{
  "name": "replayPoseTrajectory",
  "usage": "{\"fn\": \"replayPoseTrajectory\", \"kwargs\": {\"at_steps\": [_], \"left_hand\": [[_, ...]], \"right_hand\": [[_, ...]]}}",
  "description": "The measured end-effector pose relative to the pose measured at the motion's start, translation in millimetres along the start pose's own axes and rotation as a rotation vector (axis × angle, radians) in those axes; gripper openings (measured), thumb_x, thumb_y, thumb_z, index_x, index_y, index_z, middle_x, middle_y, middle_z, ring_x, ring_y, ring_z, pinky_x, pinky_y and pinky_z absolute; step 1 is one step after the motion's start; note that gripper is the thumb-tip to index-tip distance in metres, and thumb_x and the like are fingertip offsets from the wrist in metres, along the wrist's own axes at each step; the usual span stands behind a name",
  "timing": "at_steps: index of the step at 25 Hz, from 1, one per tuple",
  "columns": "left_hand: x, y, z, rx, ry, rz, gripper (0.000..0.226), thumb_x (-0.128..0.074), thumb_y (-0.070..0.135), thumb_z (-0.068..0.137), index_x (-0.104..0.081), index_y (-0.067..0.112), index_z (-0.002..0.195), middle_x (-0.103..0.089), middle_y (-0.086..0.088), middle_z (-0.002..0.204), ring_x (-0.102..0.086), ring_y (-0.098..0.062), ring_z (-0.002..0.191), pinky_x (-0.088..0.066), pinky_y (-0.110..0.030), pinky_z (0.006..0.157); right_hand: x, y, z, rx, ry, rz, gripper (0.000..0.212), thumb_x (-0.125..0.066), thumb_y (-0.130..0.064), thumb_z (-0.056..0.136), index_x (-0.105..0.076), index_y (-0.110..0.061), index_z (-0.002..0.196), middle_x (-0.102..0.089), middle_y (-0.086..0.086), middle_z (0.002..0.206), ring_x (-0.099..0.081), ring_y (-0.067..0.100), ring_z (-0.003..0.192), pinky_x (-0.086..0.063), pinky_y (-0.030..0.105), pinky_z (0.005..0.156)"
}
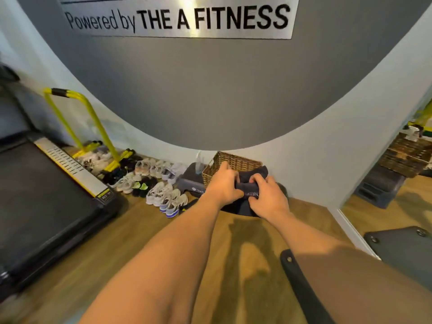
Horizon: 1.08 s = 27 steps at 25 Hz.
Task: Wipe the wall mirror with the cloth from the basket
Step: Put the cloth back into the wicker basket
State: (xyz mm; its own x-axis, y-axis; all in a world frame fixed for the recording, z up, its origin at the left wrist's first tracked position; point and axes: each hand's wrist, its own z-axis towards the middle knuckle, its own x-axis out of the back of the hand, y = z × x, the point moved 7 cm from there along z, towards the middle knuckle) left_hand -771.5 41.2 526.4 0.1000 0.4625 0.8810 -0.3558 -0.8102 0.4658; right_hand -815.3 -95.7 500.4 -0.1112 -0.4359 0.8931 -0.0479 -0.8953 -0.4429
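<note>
Both-hand grip, cloth (249, 195) bunched crosswise

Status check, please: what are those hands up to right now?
Left hand and right hand both gripping dark cloth at wicker basket. Mirror unwiped, off right. Nothing blocking.

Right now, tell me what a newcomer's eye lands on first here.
First the sign reading "Powered by THE A FITNESS", high on the grey wall. Then the left hand and right hand at centre, gripping a dark cloth before the basket. Shoes line the wall left of it, past them a treadmill.
</note>
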Motion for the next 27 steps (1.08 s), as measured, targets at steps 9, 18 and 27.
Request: {"fn": "replayPoseTrajectory", "kwargs": {"at_steps": [9,18,27], "left_hand": [[-33.4,-114.9,205.6,-0.008,-0.126,-0.004,0.024,-0.081,0.022,0.08,-0.065,0.012,0.096,-0.04,-0.005,0.116,-0.052,-0.024,0.098,-0.049,-0.035,0.086],[-126.6,-227.1,443.2,-0.002,-0.297,-0.004,0.025,-0.082,0.023,0.08,-0.063,0.015,0.094,-0.037,0.0,0.111,-0.052,-0.026,0.097,-0.043,-0.031,0.081],[-415.0,-425.1,677.1,0.068,-0.557,0.007,0.019,-0.077,0.027,0.087,-0.062,0.019,0.096,-0.036,-0.001,0.119,-0.053,-0.025,0.096,-0.048,-0.033,0.086]], "right_hand": [[-88.1,13.7,215.2,-0.006,0.006,0.055,0.039,-0.067,-0.024,0.089,-0.055,-0.026,0.127,-0.052,0.006,0.12,-0.061,0.032,0.103,-0.05,0.034,0.07],[-214.2,86.5,443.1,-0.227,-0.162,0.078,0.053,-0.064,-0.028,0.095,-0.042,-0.034,0.143,-0.045,0.008,0.136,-0.058,0.034,0.111,-0.058,0.047,0.084],[-501.5,258.4,673.3,-0.334,-0.378,0.147,0.034,-0.058,-0.021,0.095,-0.047,-0.033,0.125,-0.048,0.009,0.121,-0.051,0.03,0.097,-0.048,0.041,0.075]]}}
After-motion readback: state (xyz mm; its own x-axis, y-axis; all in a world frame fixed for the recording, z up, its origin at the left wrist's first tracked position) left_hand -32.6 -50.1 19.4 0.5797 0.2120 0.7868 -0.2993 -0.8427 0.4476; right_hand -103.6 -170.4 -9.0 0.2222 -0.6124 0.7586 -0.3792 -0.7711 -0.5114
